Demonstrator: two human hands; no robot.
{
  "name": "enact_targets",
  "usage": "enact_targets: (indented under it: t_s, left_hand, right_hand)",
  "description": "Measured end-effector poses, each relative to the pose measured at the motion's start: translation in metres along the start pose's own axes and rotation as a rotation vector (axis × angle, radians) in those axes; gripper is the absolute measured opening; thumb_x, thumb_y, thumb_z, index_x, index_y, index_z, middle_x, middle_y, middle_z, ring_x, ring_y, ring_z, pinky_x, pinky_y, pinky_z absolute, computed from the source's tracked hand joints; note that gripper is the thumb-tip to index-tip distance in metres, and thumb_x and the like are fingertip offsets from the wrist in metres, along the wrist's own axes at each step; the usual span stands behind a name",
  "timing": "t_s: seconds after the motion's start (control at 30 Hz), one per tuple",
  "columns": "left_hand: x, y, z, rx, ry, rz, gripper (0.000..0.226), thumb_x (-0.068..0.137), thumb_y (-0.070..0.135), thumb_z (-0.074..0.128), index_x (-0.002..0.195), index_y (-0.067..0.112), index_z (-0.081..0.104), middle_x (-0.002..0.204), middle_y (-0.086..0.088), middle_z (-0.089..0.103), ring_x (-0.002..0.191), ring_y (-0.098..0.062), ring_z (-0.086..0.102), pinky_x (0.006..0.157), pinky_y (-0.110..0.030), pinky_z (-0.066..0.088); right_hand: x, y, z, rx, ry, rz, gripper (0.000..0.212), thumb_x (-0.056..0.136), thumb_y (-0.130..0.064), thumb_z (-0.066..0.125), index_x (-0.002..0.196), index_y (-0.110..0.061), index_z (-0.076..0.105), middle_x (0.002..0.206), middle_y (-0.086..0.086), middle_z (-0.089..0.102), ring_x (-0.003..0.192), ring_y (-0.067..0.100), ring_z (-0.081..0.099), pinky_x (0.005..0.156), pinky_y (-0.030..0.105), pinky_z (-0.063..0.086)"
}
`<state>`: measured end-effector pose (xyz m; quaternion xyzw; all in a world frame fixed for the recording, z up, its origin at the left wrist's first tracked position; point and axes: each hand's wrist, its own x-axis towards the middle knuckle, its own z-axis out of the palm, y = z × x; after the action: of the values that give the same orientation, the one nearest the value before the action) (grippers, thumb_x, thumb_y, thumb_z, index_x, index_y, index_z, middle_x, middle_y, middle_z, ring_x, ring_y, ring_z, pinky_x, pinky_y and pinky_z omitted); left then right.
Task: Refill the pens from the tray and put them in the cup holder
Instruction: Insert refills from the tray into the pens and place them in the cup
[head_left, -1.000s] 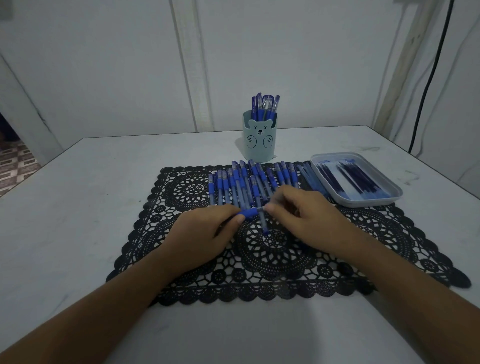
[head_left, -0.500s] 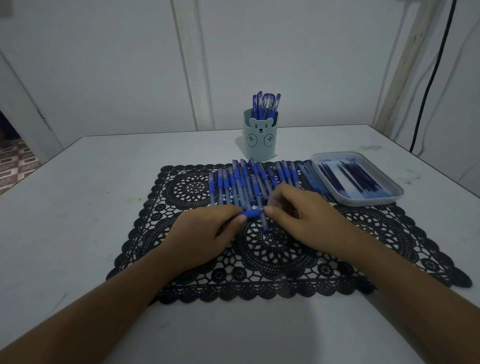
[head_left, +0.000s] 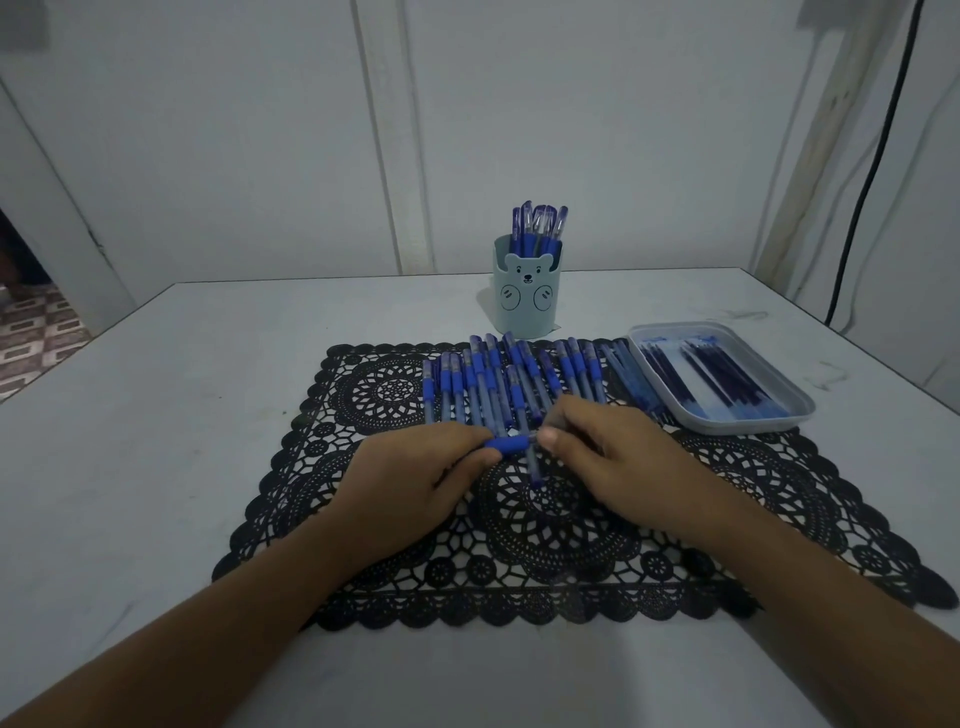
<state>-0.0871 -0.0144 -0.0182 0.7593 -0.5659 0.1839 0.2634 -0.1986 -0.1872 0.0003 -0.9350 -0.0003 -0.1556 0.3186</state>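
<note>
Though probably light, stiff and slippery, the slim blue plastic pen (head_left: 511, 444) is pinched endwise by left hand (head_left: 415, 470) and right hand (head_left: 610, 454).

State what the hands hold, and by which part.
One blue pen, held crosswise: the left hand pinches one end, the right hand pinches the other.

two bare forearms (head_left: 234, 613), bare left grip (head_left: 415, 470) and right grip (head_left: 618, 457) — short-trimmed thumbnail (head_left: 549, 441) on the right
</note>
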Motion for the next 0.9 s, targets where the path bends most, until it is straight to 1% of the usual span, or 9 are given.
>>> enact_targets:
  t_s: [0.1, 0.17, 0.27, 0.33, 0.4, 0.53, 0.7, 0.8, 0.9]
  left_hand:
    - [0.001, 0.001, 0.001, 0.038, 0.014, -0.004, 0.032, 0.091, 0.035, 0.042, 0.096, 0.017, 0.068, 0.073, 0.012, 0.064, 0.057, 0.001, 0.053, 0.053, -0.005, 0.034]
    - [0.001, -0.001, 0.002, 0.042, 0.016, -0.024, 0.032, 0.091, 0.036, 0.041, 0.096, 0.018, 0.068, 0.073, 0.012, 0.065, 0.057, 0.0, 0.054, 0.051, -0.006, 0.037]
    - [0.001, -0.004, 0.004, 0.0, 0.033, -0.077, 0.035, 0.091, 0.038, 0.041, 0.098, 0.018, 0.067, 0.072, 0.012, 0.064, 0.056, 0.004, 0.047, 0.053, -0.007, 0.04]
    - [0.001, -0.004, 0.004, -0.003, 0.033, -0.096, 0.036, 0.09, 0.039, 0.04, 0.1, 0.018, 0.067, 0.072, 0.013, 0.063, 0.057, 0.005, 0.044, 0.054, -0.004, 0.037]
    - [0.001, -0.003, 0.004, 0.001, 0.019, -0.098, 0.037, 0.09, 0.04, 0.039, 0.099, 0.018, 0.067, 0.072, 0.013, 0.063, 0.057, 0.006, 0.044, 0.051, -0.001, 0.033]
    - [0.001, -0.002, 0.003, -0.009, 0.01, -0.09, 0.039, 0.09, 0.04, 0.038, 0.099, 0.017, 0.067, 0.072, 0.011, 0.064, 0.056, 0.004, 0.047, 0.051, -0.004, 0.034]
    - [0.001, -0.004, 0.004, -0.026, 0.0, -0.091, 0.04, 0.091, 0.043, 0.037, 0.1, 0.018, 0.067, 0.075, 0.011, 0.065, 0.058, 0.002, 0.051, 0.051, -0.009, 0.04]
    - [0.0, -0.004, 0.005, -0.035, 0.002, -0.089, 0.04, 0.091, 0.043, 0.037, 0.1, 0.018, 0.067, 0.076, 0.011, 0.066, 0.058, 0.002, 0.052, 0.052, -0.011, 0.042]
    - [0.0, -0.005, 0.005, -0.041, 0.005, -0.085, 0.039, 0.091, 0.043, 0.038, 0.101, 0.018, 0.067, 0.077, 0.011, 0.066, 0.059, 0.001, 0.054, 0.052, -0.014, 0.046]
  right_hand:
    - [0.001, -0.002, -0.003, -0.081, 0.008, 0.027, 0.018, 0.091, -0.042, 0.041, 0.077, -0.033, 0.05, 0.063, -0.003, 0.056, 0.053, 0.006, 0.045, 0.052, 0.019, 0.037]
    - [-0.001, -0.004, -0.009, -0.261, 0.016, 0.089, 0.036, 0.089, -0.054, 0.03, 0.081, -0.026, 0.051, 0.063, -0.005, 0.056, 0.056, 0.007, 0.05, 0.054, 0.023, 0.042]
    - [-0.006, -0.004, -0.021, -0.517, -0.052, 0.23, 0.052, 0.084, -0.067, 0.016, 0.071, -0.024, 0.043, 0.061, -0.007, 0.05, 0.057, 0.006, 0.049, 0.054, 0.024, 0.041]
    - [-0.008, -0.002, -0.024, -0.66, -0.169, 0.273, 0.055, 0.082, -0.072, 0.021, 0.074, -0.023, 0.044, 0.066, -0.007, 0.049, 0.062, 0.007, 0.05, 0.059, 0.025, 0.044]
    - [-0.008, 0.0, -0.024, -0.711, -0.252, 0.27, 0.047, 0.083, -0.068, 0.034, 0.082, -0.022, 0.044, 0.07, -0.009, 0.047, 0.068, 0.009, 0.049, 0.064, 0.026, 0.046]
    - [-0.006, -0.002, -0.023, -0.527, -0.179, 0.229, 0.027, 0.089, -0.049, 0.047, 0.09, -0.022, 0.047, 0.081, -0.007, 0.053, 0.074, 0.009, 0.051, 0.069, 0.025, 0.047]
    - [0.0, -0.001, -0.025, -0.099, 0.034, 0.18, 0.007, 0.084, -0.036, 0.06, 0.084, -0.036, 0.053, 0.079, -0.017, 0.058, 0.072, -0.004, 0.053, 0.063, 0.01, 0.04]
    - [0.002, -0.002, -0.024, 0.013, 0.082, 0.132, 0.015, 0.086, -0.03, 0.06, 0.097, -0.039, 0.063, 0.083, -0.028, 0.056, 0.076, -0.016, 0.051, 0.066, 0.0, 0.038]
    - [0.002, -0.004, -0.021, 0.042, 0.062, 0.106, 0.03, 0.092, -0.02, 0.051, 0.118, -0.033, 0.058, 0.093, -0.024, 0.053, 0.08, -0.017, 0.046, 0.07, -0.005, 0.033]
